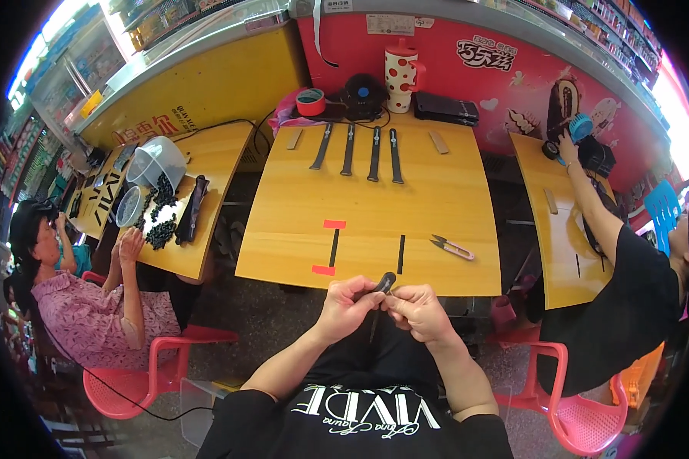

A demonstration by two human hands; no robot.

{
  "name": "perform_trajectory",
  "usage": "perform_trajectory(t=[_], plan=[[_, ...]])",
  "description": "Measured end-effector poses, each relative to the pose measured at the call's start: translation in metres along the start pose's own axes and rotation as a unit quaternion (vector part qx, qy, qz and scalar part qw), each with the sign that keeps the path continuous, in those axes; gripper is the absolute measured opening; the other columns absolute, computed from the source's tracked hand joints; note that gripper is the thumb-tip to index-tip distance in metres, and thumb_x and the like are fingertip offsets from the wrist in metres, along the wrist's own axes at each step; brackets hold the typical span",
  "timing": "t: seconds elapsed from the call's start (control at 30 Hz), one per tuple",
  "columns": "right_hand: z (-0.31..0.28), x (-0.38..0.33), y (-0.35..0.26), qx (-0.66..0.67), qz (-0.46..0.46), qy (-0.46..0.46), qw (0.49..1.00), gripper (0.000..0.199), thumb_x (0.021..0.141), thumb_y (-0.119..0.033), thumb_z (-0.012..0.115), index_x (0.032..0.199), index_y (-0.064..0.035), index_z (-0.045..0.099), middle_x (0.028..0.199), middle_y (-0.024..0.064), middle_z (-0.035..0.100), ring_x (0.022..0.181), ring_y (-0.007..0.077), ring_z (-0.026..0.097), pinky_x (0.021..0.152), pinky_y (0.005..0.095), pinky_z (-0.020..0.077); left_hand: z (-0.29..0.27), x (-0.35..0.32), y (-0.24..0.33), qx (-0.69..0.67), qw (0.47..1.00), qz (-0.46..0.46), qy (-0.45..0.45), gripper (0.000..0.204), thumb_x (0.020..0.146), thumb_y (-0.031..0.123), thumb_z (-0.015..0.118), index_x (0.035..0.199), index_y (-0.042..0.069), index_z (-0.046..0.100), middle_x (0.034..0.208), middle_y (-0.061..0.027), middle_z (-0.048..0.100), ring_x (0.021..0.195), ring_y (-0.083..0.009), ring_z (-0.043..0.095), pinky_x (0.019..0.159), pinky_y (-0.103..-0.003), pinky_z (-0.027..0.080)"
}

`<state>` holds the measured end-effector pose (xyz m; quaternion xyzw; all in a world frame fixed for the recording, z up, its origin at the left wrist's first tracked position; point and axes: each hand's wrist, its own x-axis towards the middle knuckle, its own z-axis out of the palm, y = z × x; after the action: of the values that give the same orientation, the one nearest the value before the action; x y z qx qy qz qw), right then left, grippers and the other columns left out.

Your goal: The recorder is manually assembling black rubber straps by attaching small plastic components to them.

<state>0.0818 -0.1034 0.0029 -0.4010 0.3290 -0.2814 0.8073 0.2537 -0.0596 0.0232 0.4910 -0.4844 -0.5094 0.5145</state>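
Black and slim, the strap piece (383, 284) sits pinched between both my hands, just off the near edge of the yellow table (436, 195). My left hand (347, 302) grips its rounded end, fingers curled tight; my right hand (419, 310) pinches it from the other side. On that table's near right lie small snips (452, 245); four black straps (357, 150) line its far side.

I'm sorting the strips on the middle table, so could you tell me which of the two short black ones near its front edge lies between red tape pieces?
The left strip: a red tape piece lies at each end. The right strip has none.
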Motion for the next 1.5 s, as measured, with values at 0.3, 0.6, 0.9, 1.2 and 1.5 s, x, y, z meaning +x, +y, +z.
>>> perform_trajectory(t=[0.3,0.6,0.9,1.2,1.5], plan=[[0.006,0.005,0.006,-0.435,-0.388,0.081,0.809,0.006,0.086,0.001,0.06,0.082,0.0028,0.064,0.055,-0.0024,0.049,0.052,0.006,0.047,0.047,0.0237,0.0351,-0.008,-0.003,-0.001,0.028,0.998,-0.034,-0.034,0.003,0.085,0.002,0.064,0.086,-0.001,0.065,0.068,0.0008,0.061,0.059,-0.0038,0.052,0.052,-0.02,0.041],[0.028,-0.039,0.006,0.109,-0.053,-0.021,0.992,0.012,0.089,-0.001,0.057,0.082,0.0035,0.065,0.058,0.0005,0.049,0.049,0.0054,0.038,0.043,0.0202,0.0251,-0.016,-0.021,0.035,0.146,0.982,0.066,-0.098,0.006,0.081,-0.001,0.064,0.087,0.0,0.065,0.065,-0.0056,0.062,0.059,-0.011,0.059,0.055,-0.024,0.046],[0.034,-0.067,-0.022,-0.27,-0.226,0.065,0.934,0.01,0.087,0.001,0.054,0.078,0.0028,0.06,0.06,0.0038,0.052,0.051,0.0094,0.05,0.047,0.0238,0.0386,-0.039,-0.047,0.01,-0.091,0.991,-0.087,0.047,0.01,0.091,0.008,0.058,0.094,-0.001,0.062,0.07,-0.0033,0.062,0.048,-0.0035,0.048,0.043,-0.017,0.037],[0.043,-0.01,0.001,-0.381,-0.253,0.116,0.882,0.008,0.087,-0.002,0.058,0.08,0.0031,0.059,0.064,0.013,0.055,0.054,0.0223,0.056,0.05,0.0311,0.0412,-0.019,-0.025,-0.005,-0.175,0.978,-0.085,0.071,0.014,0.092,0.01,0.058,0.099,-0.002,0.062,0.071,-0.0037,0.062,0.05,-0.005,0.05,0.044,-0.017,0.04],[0.039,-0.009,-0.001,-0.407,-0.261,0.136,0.865,0.01,0.086,-0.002,0.059,0.079,0.0031,0.056,0.066,0.0173,0.055,0.057,0.032,0.056,0.051,0.0354,0.0415,-0.012,-0.022,-0.007,-0.146,0.984,-0.081,0.065,0.014,0.092,0.01,0.058,0.099,-0.001,0.062,0.072,-0.0025,0.062,0.052,-0.0042,0.051,0.045,-0.017,0.04]])
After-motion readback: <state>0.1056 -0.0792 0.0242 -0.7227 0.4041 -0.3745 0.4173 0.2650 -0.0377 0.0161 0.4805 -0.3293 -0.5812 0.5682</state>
